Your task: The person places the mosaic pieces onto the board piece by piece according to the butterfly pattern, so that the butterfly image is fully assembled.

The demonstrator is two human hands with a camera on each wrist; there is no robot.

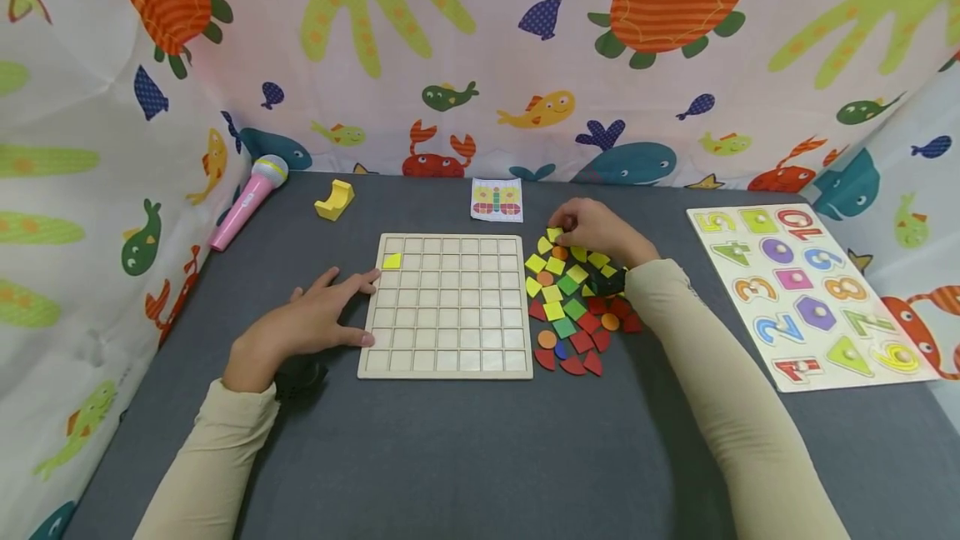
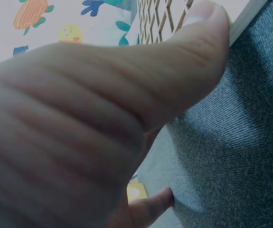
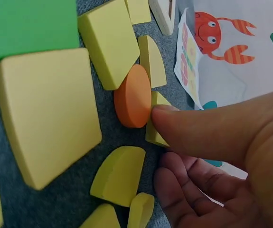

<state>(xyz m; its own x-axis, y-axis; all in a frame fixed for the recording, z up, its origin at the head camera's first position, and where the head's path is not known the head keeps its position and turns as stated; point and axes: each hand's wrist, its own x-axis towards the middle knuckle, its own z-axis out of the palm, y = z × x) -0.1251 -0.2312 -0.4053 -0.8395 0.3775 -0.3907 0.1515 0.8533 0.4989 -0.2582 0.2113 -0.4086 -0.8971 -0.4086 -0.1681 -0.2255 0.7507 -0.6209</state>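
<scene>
My left hand (image 1: 307, 323) rests at the left edge of a light wooden grid board (image 1: 450, 377), fingers spread and thumb on the rim. In the left wrist view the thumb (image 2: 198, 47) presses against the board's corner. One yellow square tile (image 1: 392, 261) sits in a cell near the board's upper left. My right hand (image 1: 600, 230) is at the far end of a pile of coloured tiles. There its thumb (image 3: 188, 126) and curled fingers pinch a yellow tile (image 3: 157, 97), beside an orange round tile (image 3: 133, 97). A yellow quarter-round tile (image 3: 119, 173) lies close by.
Right of the board spread red, green, yellow and orange tiles (image 1: 573, 308). Behind it stands a small pattern card (image 1: 497, 201). A yellow curved block (image 1: 334, 200) and pink toy microphone (image 1: 249, 201) lie back left. A number puzzle board (image 1: 813, 298) lies at the right.
</scene>
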